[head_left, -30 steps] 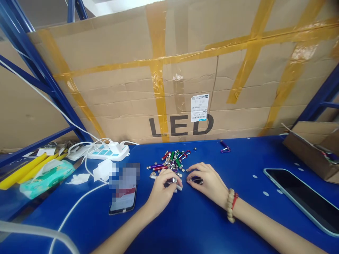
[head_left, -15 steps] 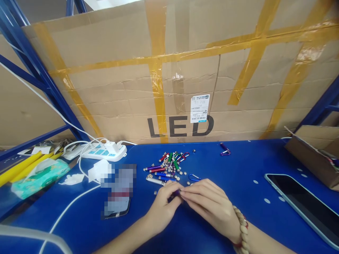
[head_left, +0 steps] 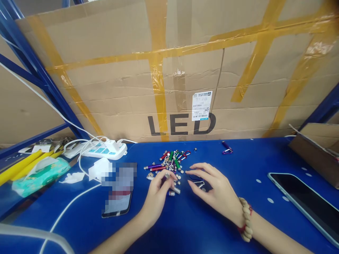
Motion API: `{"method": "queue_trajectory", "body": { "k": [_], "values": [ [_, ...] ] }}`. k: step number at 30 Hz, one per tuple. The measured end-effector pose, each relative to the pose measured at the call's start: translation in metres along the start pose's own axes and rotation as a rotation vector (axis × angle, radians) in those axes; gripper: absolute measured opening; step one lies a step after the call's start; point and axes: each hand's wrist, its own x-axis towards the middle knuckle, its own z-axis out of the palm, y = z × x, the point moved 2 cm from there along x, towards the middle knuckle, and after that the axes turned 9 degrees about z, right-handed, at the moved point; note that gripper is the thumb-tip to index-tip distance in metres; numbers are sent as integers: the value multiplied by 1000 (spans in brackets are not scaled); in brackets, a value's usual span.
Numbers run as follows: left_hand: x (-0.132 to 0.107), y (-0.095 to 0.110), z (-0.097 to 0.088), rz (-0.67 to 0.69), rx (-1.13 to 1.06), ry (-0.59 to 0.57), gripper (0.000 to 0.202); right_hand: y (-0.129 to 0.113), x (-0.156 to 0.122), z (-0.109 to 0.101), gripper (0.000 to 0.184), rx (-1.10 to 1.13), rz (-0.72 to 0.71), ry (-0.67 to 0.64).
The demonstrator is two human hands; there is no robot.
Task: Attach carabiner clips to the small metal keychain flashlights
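Note:
A pile of small coloured keychain flashlights [head_left: 172,160] and loose metal parts lies on the blue table [head_left: 201,225]. My left hand [head_left: 159,188] is closed in a pinch on a small blue flashlight body, just in front of the pile. My right hand [head_left: 212,183] hovers to its right with fingers spread and nothing in them, over a blue carabiner clip [head_left: 197,183] lying on the table. A silver flashlight piece [head_left: 174,190] rests between the hands. One purple flashlight [head_left: 227,148] lies apart at the back.
A phone [head_left: 118,197] lies left of my hands, with a white charger, cable and power strip [head_left: 106,151] behind it. A tablet [head_left: 309,204] sits at the right, a cardboard box [head_left: 320,151] behind it. A large taped carton marked LED [head_left: 180,77] stands along the back.
My hands were joined on a small flashlight half a second ago; now they have parted. The right hand opened and moved right, the left kept the piece and moved back toward the pile.

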Motion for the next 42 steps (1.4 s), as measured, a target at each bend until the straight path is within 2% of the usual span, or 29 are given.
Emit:
{"method": "queue_trajectory", "body": {
  "k": [3,6,11,17,20,25,28,31,36,42],
  "values": [
    [2,2,-4,9,13,66,20,15,2,7,20,-173,-13,-82],
    [2,2,-6,27,79,53,18,23,1,11,16,-217,-41,-144],
    [1,-1,-5,79,208,-31,19,23,-1,14,12,-187,-56,-199],
    [-5,-1,4,11,255,-223,19,23,1,16,6,-87,76,-235],
    [-7,-1,8,-31,255,-284,19,17,1,13,6,6,4,-175],
    [-10,-1,12,-34,220,-363,15,-10,-4,-3,6,242,-140,51],
    [-11,-1,13,0,237,-386,13,-26,-8,-9,12,280,-234,34],
    [-12,0,15,-4,258,-397,15,-31,-9,-11,15,261,-274,27],
    [-14,0,16,-32,230,-384,17,-27,-8,-13,15,282,-201,88],
    [-15,1,16,-47,232,-396,19,-28,-10,-8,16,228,-214,18]
  ]
}}
